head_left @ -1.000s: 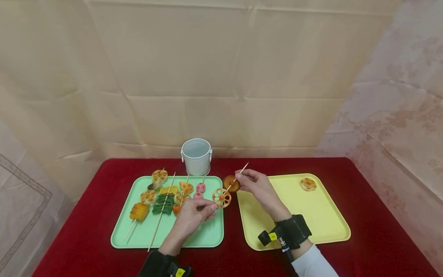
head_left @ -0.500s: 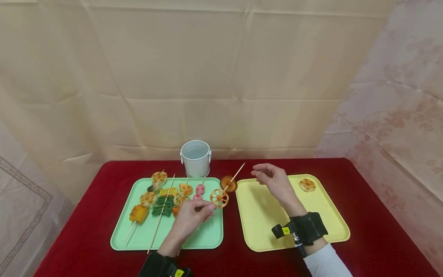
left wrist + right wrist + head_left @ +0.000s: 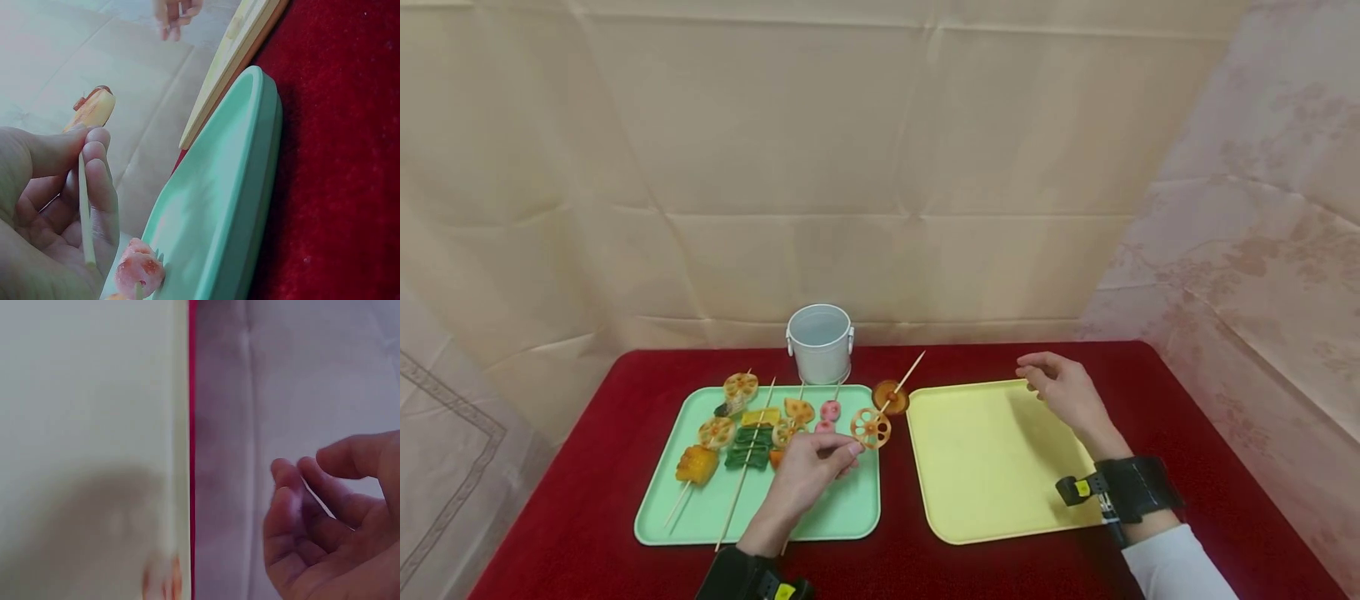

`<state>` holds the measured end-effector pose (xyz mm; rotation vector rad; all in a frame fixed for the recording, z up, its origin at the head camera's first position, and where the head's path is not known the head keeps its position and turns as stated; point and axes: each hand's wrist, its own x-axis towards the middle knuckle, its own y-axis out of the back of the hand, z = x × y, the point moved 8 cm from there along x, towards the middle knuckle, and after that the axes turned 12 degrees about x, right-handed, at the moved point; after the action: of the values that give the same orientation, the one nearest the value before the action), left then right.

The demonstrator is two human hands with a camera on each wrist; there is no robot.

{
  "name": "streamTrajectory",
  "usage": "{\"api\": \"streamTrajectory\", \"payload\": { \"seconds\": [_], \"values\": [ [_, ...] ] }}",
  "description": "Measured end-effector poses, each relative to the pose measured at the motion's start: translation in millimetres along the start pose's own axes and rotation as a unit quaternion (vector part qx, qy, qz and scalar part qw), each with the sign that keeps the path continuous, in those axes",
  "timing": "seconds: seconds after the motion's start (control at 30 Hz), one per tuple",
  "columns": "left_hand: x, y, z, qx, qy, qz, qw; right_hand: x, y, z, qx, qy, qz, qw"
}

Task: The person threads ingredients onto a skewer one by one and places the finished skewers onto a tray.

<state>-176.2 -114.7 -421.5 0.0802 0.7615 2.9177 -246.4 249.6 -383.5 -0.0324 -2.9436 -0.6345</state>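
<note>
Between thumb and fingers, my left hand [image 3: 808,471] pinches a wooden skewer [image 3: 915,365] above the right side of the green tray [image 3: 850,517]. Threaded on it are a lotus root slice [image 3: 870,427], right at the fingertips, and a round brown piece [image 3: 890,398] higher up. In the left wrist view the stick's lower end [image 3: 86,219] runs below the fingers. My right hand [image 3: 1067,396] holds nothing; its fingers curl loosely over the far right of the yellow tray [image 3: 977,467]. A browned round slice [image 3: 162,579] lies on that tray, hidden behind the hand in the head view.
Loaded skewers cover the green tray: a corn piece [image 3: 697,465], folded green leaves [image 3: 749,447] and pink balls [image 3: 830,410] among them. A white metal bucket [image 3: 822,358] stands behind. Red cloth [image 3: 895,517] shows between the trays, and a beige curtain [image 3: 880,208] hangs at the back.
My right hand has let go of the skewer's upper part and moved right across the yellow tray to its far corner. The left hand still holds the skewer in nearly the same place.
</note>
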Motion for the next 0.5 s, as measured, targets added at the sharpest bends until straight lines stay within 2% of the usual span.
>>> {"api": "streamTrajectory", "payload": {
  "seconds": [0.1,0.2,0.4,0.5],
  "values": [
    [0.3,0.2,-0.2,0.003,0.001,0.001,1.0000,-0.1,15,6,-0.080,0.000,-0.006,0.9968],
    [0.3,0.5,-0.5,0.005,0.001,0.002,1.0000,0.8,26,14,-0.137,-0.008,-0.013,0.9904],
    [-0.1,0.2,-0.4,-0.003,-0.005,0.002,1.0000,3.4,38,31,-0.209,-0.028,-0.015,0.9773],
    [0.0,-0.1,-0.2,-0.001,-0.005,0.001,1.0000,1.8,40,40,-0.235,-0.053,-0.031,0.9700]
  ]
}}
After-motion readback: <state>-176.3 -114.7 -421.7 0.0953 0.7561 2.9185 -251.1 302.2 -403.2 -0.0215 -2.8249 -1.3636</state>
